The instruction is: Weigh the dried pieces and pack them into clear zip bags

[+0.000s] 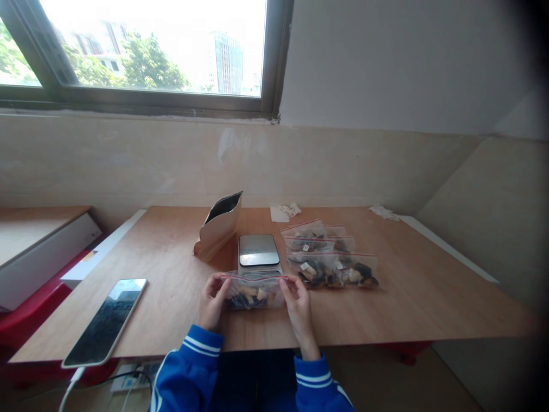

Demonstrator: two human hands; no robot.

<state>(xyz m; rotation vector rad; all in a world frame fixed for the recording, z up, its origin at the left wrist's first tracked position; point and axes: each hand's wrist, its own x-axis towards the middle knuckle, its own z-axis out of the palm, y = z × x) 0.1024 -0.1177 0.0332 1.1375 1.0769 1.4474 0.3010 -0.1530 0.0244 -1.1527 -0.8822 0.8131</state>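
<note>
A clear zip bag point(254, 296) with a red strip along its top lies near the table's front edge, holding dark and tan dried pieces. My left hand point(211, 300) pinches the bag's upper left corner between thumb and fingers. At the upper right corner, my right hand point(299, 306) grips the same red strip. Just behind the bag sits a small scale point(258, 250) with a shiny square plate, its front partly covered by the bag. To the right, several similar filled zip bags point(315, 269) overlap in a pile, some bearing small white labels.
An open brown paper pouch point(221, 226) with a dark inside stands behind my left hand. A phone point(107, 323) with a white cable lies at the table's left front. Crumpled tissue point(289, 212) rests at the back edge, below the wall.
</note>
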